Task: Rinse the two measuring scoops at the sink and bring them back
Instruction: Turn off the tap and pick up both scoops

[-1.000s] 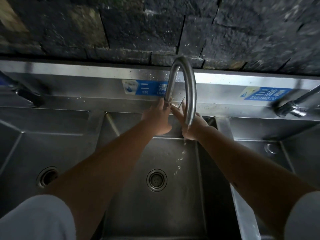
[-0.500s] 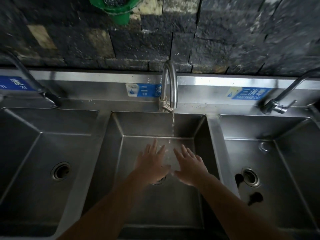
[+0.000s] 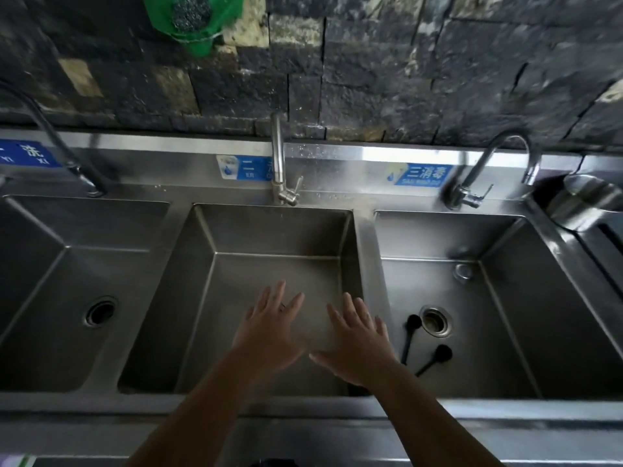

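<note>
Black scoops (image 3: pixel 421 342) lay by the drain in the right basin (image 3: pixel 505 332), untouched. Left hand (image 3: pixel 269 332) and right hand (image 3: pixel 359 345) hovered over the middle basin (image 3: pixel 236 281), each grip apart and empty. Next, probably, reaching right for them.

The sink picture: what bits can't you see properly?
Head view only:
- Middle basin drain: hidden under the left hand and right hand.
- Two black scoops in the right basin: too dark to tell clean or dirty.
- Left faucet: blurred.
</note>
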